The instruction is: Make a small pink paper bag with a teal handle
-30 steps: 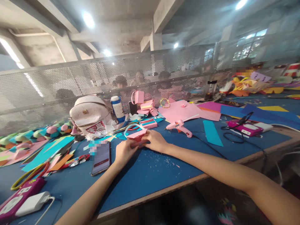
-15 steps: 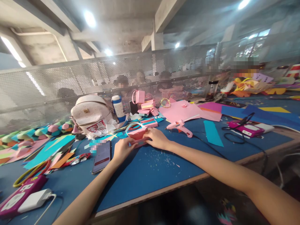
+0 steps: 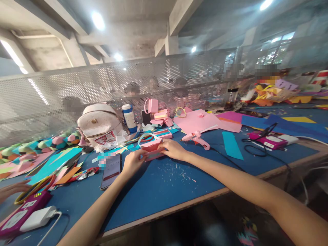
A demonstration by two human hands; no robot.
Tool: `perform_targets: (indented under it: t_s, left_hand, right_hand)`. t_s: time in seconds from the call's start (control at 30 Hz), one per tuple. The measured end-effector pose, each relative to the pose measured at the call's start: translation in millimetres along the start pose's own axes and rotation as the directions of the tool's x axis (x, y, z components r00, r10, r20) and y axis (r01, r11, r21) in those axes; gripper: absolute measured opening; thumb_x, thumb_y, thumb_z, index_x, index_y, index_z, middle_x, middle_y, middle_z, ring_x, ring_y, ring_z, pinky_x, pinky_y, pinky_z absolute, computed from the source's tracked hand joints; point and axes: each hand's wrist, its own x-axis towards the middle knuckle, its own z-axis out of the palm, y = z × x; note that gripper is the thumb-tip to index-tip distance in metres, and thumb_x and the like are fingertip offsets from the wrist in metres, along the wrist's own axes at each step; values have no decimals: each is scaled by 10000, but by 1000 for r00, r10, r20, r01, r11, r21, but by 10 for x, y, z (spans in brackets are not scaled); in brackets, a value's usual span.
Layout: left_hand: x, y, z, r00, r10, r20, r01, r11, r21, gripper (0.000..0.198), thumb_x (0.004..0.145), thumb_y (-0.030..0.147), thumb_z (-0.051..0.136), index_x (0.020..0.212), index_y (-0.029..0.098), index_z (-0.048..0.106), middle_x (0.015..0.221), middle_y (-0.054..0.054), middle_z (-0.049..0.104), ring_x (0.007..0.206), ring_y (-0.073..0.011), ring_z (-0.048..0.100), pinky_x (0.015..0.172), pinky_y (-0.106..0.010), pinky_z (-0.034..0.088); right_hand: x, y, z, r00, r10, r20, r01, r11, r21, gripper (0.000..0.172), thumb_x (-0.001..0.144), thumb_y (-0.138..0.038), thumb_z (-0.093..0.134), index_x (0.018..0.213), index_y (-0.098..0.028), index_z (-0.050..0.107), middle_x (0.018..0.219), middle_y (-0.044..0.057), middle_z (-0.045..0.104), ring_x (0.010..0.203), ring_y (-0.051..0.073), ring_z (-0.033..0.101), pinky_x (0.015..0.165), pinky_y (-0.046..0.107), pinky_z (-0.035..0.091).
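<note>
Between my hands is a small pink paper box point(image 3: 153, 156) with a pale curved strip rising from it like a handle. My left hand point(image 3: 134, 163) grips its left end, thumb and fingers closed on the paper. On the other side my right hand point(image 3: 172, 149) holds the right end with bent fingers. Just left of my left hand lies a phone point(image 3: 111, 171) with its screen lit. A pink glue gun point(image 3: 196, 139) rests on the blue table point(image 3: 164, 191) to the right of my right hand. Scissors point(image 3: 148, 137) with red handles lie behind the box, partly hidden.
A white backpack point(image 3: 99, 123) and a bottle point(image 3: 129, 118) stand at the back, near pink paper boxes point(image 3: 161, 115). Pink sheets point(image 3: 197, 120) and a blue strip point(image 3: 232, 146) lie right. Purple power strips point(image 3: 269, 140) sit at both sides. Another person's hand point(image 3: 12, 189) is at far left.
My hands have shifted slightly apart on the pink paper box, showing more of its front. Another person's hand has come in at the far left by the yellow-handled scissors.
</note>
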Motion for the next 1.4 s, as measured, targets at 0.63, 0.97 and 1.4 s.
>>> perform_targets:
  t_s: [0.63, 0.97, 1.4]
  left_hand:
    - [-9, -62, -24, 1000, -11, -16, 11, 1000, -23, 256, 877, 347, 539, 951, 204, 738, 813, -25, 734, 670, -149, 607, 633, -238, 411]
    - [-82, 91, -142, 925, 311, -219, -219, 906, 363, 269, 921, 315, 542, 1153, 228, 646, 1176, -85, 652, 1025, -245, 619, 832, -320, 462]
    - [472, 427, 21, 958, 277, 82, -288, 929, 233, 78, 840, 207, 628, 806, 193, 697, 893, -69, 707, 919, -242, 631, 850, -360, 447]
  right_hand:
    - [-116, -73, -365, 997, -66, -27, 69, 990, 124, 301, 931, -139, 526, 1184, -244, 650, 1196, 54, 669, 1105, 195, 612, 917, 326, 466]
    - [-1384, 291, -1096, 920, 390, 38, -391, 920, 20, 408, 935, -487, 447, 664, -244, 629, 731, 30, 680, 668, 196, 611, 655, 325, 437]
    - [-1091, 1176, -743, 837, 494, 235, -547, 771, 327, 532, 817, -525, 552, 1087, -83, 673, 806, 98, 710, 652, 232, 639, 606, 317, 472]
